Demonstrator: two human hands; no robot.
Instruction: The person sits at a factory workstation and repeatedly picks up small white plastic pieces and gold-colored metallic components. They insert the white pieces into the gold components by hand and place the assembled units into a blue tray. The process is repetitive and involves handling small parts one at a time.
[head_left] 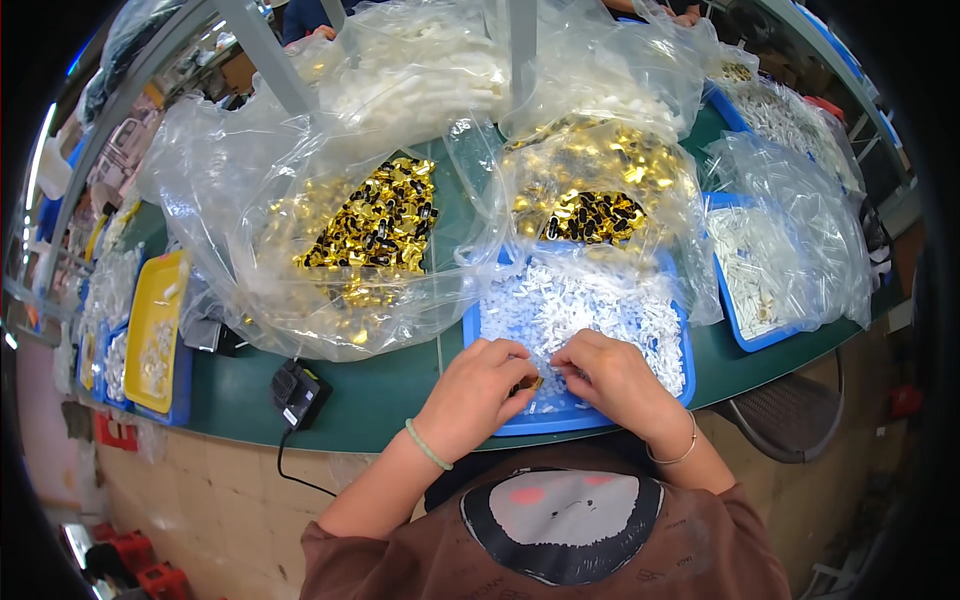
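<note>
Both hands are over the near part of a blue tray filled with small white plastic pieces. Between the thumb and curled fingers of my left hand sits a small gold and black part, mostly covered by the fingers. Just to its right, my right hand is closed in a pinch. Whatever its fingertips hold is too small or hidden to name. Beyond the tray, a clear plastic bag contains more gold and black parts. To the left lies another open clear bag of gold and black parts.
A black device with a cable is at the green table's front edge. Yellow and blue trays stand left; a blue tray of white strips stands right. Grey frame posts rise behind. A dark chair is at right.
</note>
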